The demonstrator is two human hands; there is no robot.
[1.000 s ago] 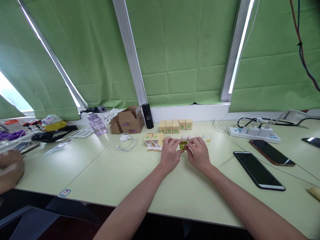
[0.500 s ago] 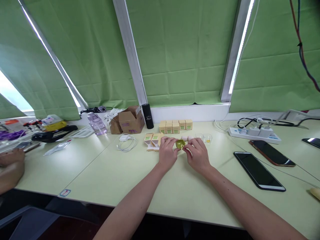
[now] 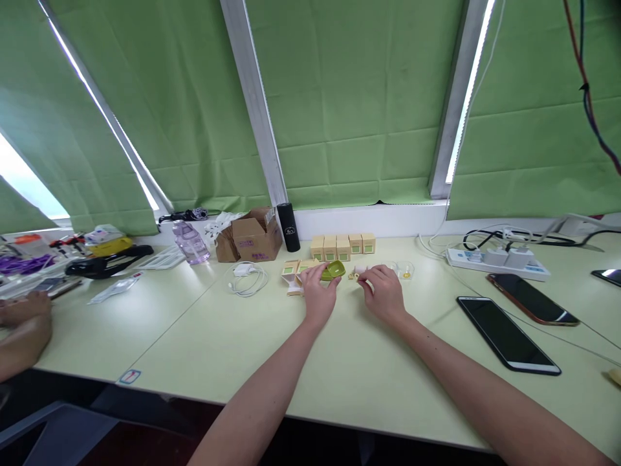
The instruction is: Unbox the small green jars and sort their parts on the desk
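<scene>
My left hand (image 3: 320,292) grips a small olive-green case (image 3: 333,270), its hollow inside facing up. My right hand (image 3: 383,292) is a little to the right of it, thumb and forefinger pinched at a small yellow piece (image 3: 356,276); its exact kind is too small to make out. Behind the right hand a pale pink piece (image 3: 359,268) is partly hidden. Clear little containers (image 3: 405,269) lie farther right, one with something yellow inside. Folded cardboard boxes (image 3: 291,278) lie by my left hand, partly covered by it.
Several small tan boxes (image 3: 343,247) stand in a row behind my hands. A black cylinder (image 3: 288,226) and a cardboard carton (image 3: 256,236) are at the back. A coiled white cable (image 3: 247,279) lies left; phones (image 3: 507,333) and a power strip (image 3: 497,260) right. Another person's hand (image 3: 26,310) rests far left.
My left hand has drawn the green case to the left, away from my right hand. A gap shows between the hands, with the small yellow piece at my right fingertips.
</scene>
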